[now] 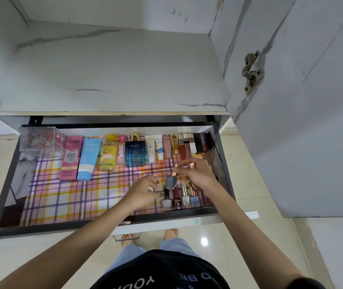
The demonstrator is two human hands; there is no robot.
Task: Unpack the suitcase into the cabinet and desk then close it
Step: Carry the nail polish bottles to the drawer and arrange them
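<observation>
Looking straight down into the open cabinet drawer [166, 223] in the middle of the frame. Hard to read anything at its lower right: too small to make out the labels on the nail polish row [185, 198], partly covered by fingers and wrists. Hard to tell what fills the clear box [39, 138] at upper left beyond coloured bits.

Pinches, with the right hand [197, 174], a grey bottle [170, 182] by its rose-gold cap, tilted, just above the row. Holds a second rose-gold cap higher in the same fingers, plus another bottle half hidden under the palm.

Reaches with the left hand [143, 191], fingers curled, to a dark-capped bottle at the row's left end; gripping or only touching, cannot tell.

Along the back, flat on the checked liner [72, 195], reads "POND'S BB+ CREAM IVORY" on the pink carton [70, 157], "GARNIER" on the yellow bottle [108, 153], "Gulabari" on the small pink bottle [121, 151], "BELLA VITA SKAI" on the blue perfume [135, 151]. No reading the pale blue tube [88, 159] or the lipsticks [189, 144] further right.
</observation>
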